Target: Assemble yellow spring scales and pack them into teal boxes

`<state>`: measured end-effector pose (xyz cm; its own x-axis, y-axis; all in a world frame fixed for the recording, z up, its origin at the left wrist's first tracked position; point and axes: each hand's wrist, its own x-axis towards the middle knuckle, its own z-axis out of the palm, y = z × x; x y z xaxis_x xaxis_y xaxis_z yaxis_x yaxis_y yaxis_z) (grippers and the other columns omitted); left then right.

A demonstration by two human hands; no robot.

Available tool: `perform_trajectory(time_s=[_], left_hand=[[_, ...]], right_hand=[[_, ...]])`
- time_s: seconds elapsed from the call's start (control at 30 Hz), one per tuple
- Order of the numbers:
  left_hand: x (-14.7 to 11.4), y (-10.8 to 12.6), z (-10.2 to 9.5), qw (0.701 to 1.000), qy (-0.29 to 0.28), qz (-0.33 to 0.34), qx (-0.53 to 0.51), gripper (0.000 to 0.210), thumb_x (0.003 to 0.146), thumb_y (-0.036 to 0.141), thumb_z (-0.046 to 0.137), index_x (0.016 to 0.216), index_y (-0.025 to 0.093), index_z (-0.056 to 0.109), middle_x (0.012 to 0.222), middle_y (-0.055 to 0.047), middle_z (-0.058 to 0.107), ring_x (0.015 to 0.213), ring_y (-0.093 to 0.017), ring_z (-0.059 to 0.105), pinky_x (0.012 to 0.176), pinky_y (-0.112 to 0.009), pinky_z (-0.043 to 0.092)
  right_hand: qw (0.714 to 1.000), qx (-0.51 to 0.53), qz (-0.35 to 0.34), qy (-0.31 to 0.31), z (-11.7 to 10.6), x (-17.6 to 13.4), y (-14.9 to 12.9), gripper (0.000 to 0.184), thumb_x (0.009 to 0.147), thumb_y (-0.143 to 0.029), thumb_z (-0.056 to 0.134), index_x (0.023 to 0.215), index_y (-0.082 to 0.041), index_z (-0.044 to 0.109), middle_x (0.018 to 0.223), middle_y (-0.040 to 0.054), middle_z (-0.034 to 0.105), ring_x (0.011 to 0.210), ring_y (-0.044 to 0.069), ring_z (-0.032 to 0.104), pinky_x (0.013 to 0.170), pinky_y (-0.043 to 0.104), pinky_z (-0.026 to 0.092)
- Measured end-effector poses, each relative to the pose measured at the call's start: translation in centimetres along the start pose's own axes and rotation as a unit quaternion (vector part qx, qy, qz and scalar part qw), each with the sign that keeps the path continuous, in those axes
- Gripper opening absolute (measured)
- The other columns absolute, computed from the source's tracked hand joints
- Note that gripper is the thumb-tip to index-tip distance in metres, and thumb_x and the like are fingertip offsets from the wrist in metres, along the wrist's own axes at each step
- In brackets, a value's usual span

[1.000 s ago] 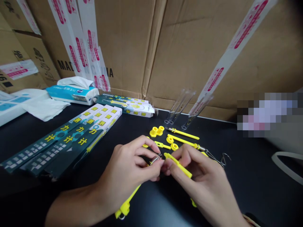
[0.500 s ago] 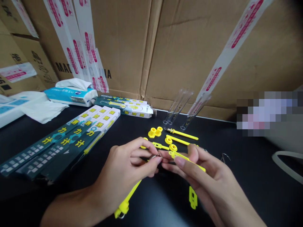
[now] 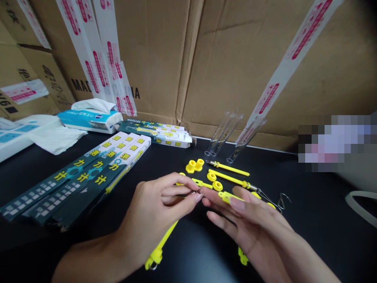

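My left hand [image 3: 159, 202] pinches a tiny metal piece, thin as wire, between thumb and index finger; its exact shape is too small to tell. In my right hand [image 3: 255, 226] a flat yellow plastic strip [image 3: 226, 196] with small holes is held under the thumb, its far end hidden. The right index fingertip reaches the metal piece; the lower fingers are spread. Under my left wrist lies a yellow rod with a metal ring [image 3: 156, 255]. Beyond the hands lie yellow caps [image 3: 191, 166], round yellow collars [image 3: 217, 186], yellow rods [image 3: 231, 169] and wire hooks [image 3: 283, 201]. Another yellow piece [image 3: 242, 256] is partly covered by my right hand.
Clear tubes [image 3: 235, 151] lie behind the yellow parts. Printed dark-and-white boxes [image 3: 97, 169] lie to the left, with more boxes [image 3: 165, 135] farther back. A blue tissue pack [image 3: 91, 120] stands by the large carton [image 3: 235, 70]. A pale curved band [image 3: 359, 208] is at right.
My right hand has turned and shifted slightly right, its lower fingers opening away from the left hand. The rod with the wire hook beside it is now uncovered. My left hand keeps its pinch.
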<state>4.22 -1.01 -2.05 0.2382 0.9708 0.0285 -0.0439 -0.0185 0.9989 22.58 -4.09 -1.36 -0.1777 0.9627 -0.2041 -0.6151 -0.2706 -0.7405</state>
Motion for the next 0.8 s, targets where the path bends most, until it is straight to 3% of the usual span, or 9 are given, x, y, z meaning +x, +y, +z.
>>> perform_trajectory(time_s=[0.33, 0.5, 0.6, 0.7, 0.8], left_hand=[[0.01, -0.04, 0.04, 1.0, -0.004, -0.012, -0.004, 0.006, 0.083, 0.018, 0.075, 0.086, 0.02, 0.071, 0.084, 0.003, 0.084, 0.082, -0.016, 0.081, 0.068, -0.012, 0.062], [0.03, -0.19, 0.13, 1.0, -0.015, -0.025, 0.009, 0.01, 0.083, 0.022, 0.076, 0.082, 0.02, 0.066, 0.085, 0.002, 0.084, 0.08, -0.017, 0.081, 0.065, -0.014, 0.062], [-0.08, -0.21, 0.19, 0.999, -0.018, -0.026, 0.027, 0.012, 0.082, 0.023, 0.077, 0.081, 0.021, 0.064, 0.08, 0.003, 0.082, 0.075, -0.016, 0.08, 0.065, -0.015, 0.062], [-0.29, 0.02, 0.16, 0.998, -0.022, -0.019, 0.056, 0.01, 0.082, 0.021, 0.075, 0.081, 0.02, 0.065, 0.076, 0.003, 0.08, 0.069, -0.014, 0.079, 0.062, -0.013, 0.06], [-0.42, 0.28, 0.16, 0.997, -0.023, -0.01, 0.071, 0.009, 0.081, 0.021, 0.073, 0.079, 0.02, 0.065, 0.073, 0.003, 0.078, 0.064, -0.014, 0.078, 0.057, -0.013, 0.058]], right_hand=[[0.998, -0.06, 0.001, 0.018, 0.43, -0.78, -0.17, 0.029, 0.083, -0.031, 0.083, 0.065, -0.022, 0.062, 0.105, 0.0076, 0.081, 0.121, 0.029, 0.069, 0.085, 0.033, 0.066], [0.99, -0.139, -0.015, 0.031, 0.25, -0.56, -0.34, 0.033, 0.082, -0.036, 0.084, 0.067, -0.022, 0.058, 0.091, 0.0014, 0.079, 0.093, 0.021, 0.076, 0.079, 0.029, 0.066], [0.964, -0.255, -0.069, 0.037, 0.13, -0.29, -0.43, 0.033, 0.085, -0.036, 0.081, 0.068, -0.022, 0.057, 0.089, 0.0002, 0.076, 0.085, 0.016, 0.075, 0.075, 0.023, 0.064], [0.918, -0.368, -0.147, 0.035, 0.25, -0.29, -0.15, 0.031, 0.087, -0.037, 0.079, 0.068, -0.022, 0.058, 0.087, 0.0016, 0.075, 0.083, 0.016, 0.074, 0.073, 0.02, 0.063], [0.884, -0.419, -0.199, 0.057, 0.53, -0.56, 0.45, 0.03, 0.087, -0.036, 0.077, 0.069, -0.023, 0.058, 0.085, 0.001, 0.074, 0.074, 0.014, 0.072, 0.068, 0.018, 0.061]])
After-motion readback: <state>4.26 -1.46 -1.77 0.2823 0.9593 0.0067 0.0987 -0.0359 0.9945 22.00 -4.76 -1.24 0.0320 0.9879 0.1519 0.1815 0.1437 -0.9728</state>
